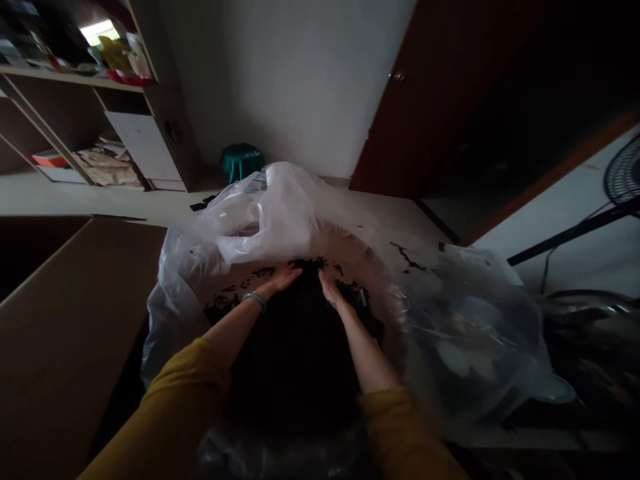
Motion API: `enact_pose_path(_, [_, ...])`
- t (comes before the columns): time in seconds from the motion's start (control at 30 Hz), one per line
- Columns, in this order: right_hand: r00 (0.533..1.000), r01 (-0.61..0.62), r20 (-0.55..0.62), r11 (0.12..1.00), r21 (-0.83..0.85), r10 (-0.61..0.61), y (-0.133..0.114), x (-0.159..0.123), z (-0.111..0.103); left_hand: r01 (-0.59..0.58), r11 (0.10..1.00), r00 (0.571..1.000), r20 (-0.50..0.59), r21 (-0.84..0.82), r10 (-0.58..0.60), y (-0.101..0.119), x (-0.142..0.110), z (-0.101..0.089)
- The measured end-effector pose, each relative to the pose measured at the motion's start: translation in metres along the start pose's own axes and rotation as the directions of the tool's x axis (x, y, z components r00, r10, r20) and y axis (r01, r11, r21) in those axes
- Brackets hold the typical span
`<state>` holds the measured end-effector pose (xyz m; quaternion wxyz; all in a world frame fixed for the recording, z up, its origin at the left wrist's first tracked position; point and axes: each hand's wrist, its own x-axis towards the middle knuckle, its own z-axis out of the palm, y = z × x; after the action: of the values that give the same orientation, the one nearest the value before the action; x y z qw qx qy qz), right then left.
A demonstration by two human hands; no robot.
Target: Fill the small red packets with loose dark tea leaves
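A large clear plastic bag stands open before me, its upper edge bunched up on the far side. Inside it lies a heap of very dark, flaky material, too dim for me to tell its kind. My left hand, with a pale green bangle at the wrist, rests at the heap's far edge, fingers stretched out. Opposite it, my right hand reaches into the same dark material, fingers extended. A gap separates the hands, and the fingertips are partly lost in shadow. Dark flakes cling to the bag's inner side.
At left stands an open cardboard box. Another clear bag with pale round items lies at right, near a black fan. Behind are a shelf unit, a green-covered stool or bin and a brown door. Dark scraps dot the floor.
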<state>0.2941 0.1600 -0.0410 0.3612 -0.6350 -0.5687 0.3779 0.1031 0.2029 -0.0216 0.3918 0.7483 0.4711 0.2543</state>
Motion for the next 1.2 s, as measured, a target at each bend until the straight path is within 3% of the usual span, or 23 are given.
enact_pose_path(0.1, [0.994,0.041,0.096,0.999,0.015,-0.042,-0.002,-0.007,0.011,-0.008,0.999,0.998,0.066,-0.047,0.012,0.001,-0.011,0.017])
enact_pose_path(0.2, [0.978,0.188,0.081,0.979,0.079,-0.194,-0.016,-0.037,0.012,-0.031,0.993,0.997,0.073,-0.112,0.040,0.014,-0.034,0.020])
enact_pose_path(0.33, [0.930,0.367,0.011,0.927,0.083,-0.369,-0.050,-0.088,0.003,-0.175,0.941,0.984,-0.068,-0.289,0.163,0.055,-0.078,0.009])
enact_pose_path(0.47, [0.904,0.427,-0.042,0.904,0.020,-0.425,-0.056,-0.121,-0.012,-0.245,0.935,0.965,-0.160,-0.256,0.209,0.082,-0.123,-0.003])
enact_pose_path(0.53, [0.927,0.343,-0.142,0.938,-0.051,-0.346,-0.036,-0.132,-0.021,-0.128,0.981,0.949,-0.305,-0.147,0.078,0.074,-0.143,-0.007])
enact_pose_path(0.6, [0.952,0.172,-0.241,0.982,-0.083,-0.188,-0.005,-0.146,-0.027,0.156,0.985,0.884,-0.433,-0.079,-0.175,0.054,-0.162,-0.007])
enact_pose_path(0.67, [0.959,0.022,-0.280,0.996,-0.086,-0.046,0.025,-0.162,-0.028,0.459,0.887,0.782,-0.446,-0.061,-0.435,0.031,-0.179,-0.004])
enact_pose_path(0.7, [0.956,-0.051,-0.291,0.996,-0.076,0.027,0.036,-0.170,-0.026,0.552,0.832,0.737,-0.432,-0.058,-0.519,0.022,-0.187,-0.001])
enact_pose_path(0.77, [0.946,-0.168,-0.288,0.984,-0.057,0.145,0.048,-0.182,-0.020,0.640,0.768,0.706,-0.378,-0.020,-0.599,0.012,-0.200,0.006])
enact_pose_path(0.9, [0.917,-0.291,-0.296,0.956,-0.043,0.266,0.034,-0.186,0.000,0.620,0.781,0.762,-0.289,0.071,-0.579,0.026,-0.213,0.026])
enact_pose_path(1.0, [0.908,-0.298,-0.321,0.954,-0.043,0.269,0.004,-0.179,0.015,0.593,0.805,0.769,-0.299,0.002,-0.566,0.053,-0.209,0.040])
enact_pose_path(1.07, [0.919,-0.263,-0.321,0.962,-0.069,0.228,-0.019,-0.172,0.023,0.594,0.800,0.746,-0.313,-0.088,-0.588,0.074,-0.200,0.049])
enact_pose_path(1.13, [0.935,-0.174,-0.330,0.980,-0.101,0.132,-0.041,-0.163,0.028,0.560,0.814,0.752,-0.318,-0.153,-0.578,0.094,-0.189,0.055])
enact_pose_path(1.2, [0.949,-0.022,-0.314,0.994,-0.109,-0.014,-0.056,-0.153,0.026,0.452,0.875,0.815,-0.318,-0.174,-0.484,0.109,-0.180,0.057])
